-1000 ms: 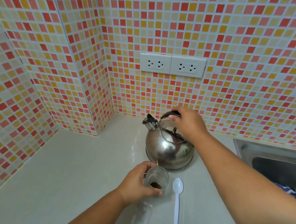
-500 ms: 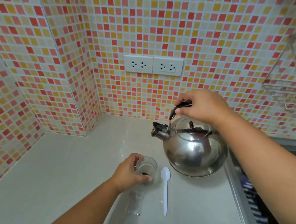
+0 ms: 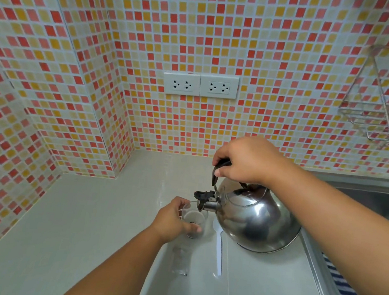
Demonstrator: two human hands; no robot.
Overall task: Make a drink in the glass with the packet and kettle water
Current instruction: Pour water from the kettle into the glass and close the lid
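A small clear glass [image 3: 193, 218] stands on the pale counter [image 3: 74, 226] with dark powder at its bottom. My left hand [image 3: 174, 220] is wrapped around its left side. A shiny steel kettle [image 3: 255, 219] hangs tilted to the left, its black-capped spout [image 3: 204, 199] right over the glass rim. My right hand [image 3: 246, 163] grips the kettle's black handle from above. A clear empty packet [image 3: 180, 260] lies on the counter just in front of the glass. No stream of water is visible.
A white plastic spoon [image 3: 218, 252] lies to the right of the glass, partly under the kettle. A steel sink [image 3: 373, 202] with a striped cloth [image 3: 345, 292] is at the right. Two wall sockets [image 3: 200, 85] and a wire rack [image 3: 381, 117] hang on the tiled wall.
My right hand has lifted the kettle off the counter, carried it right, then tipped it left until its spout is over the glass. My left hand has kept hold of the glass.
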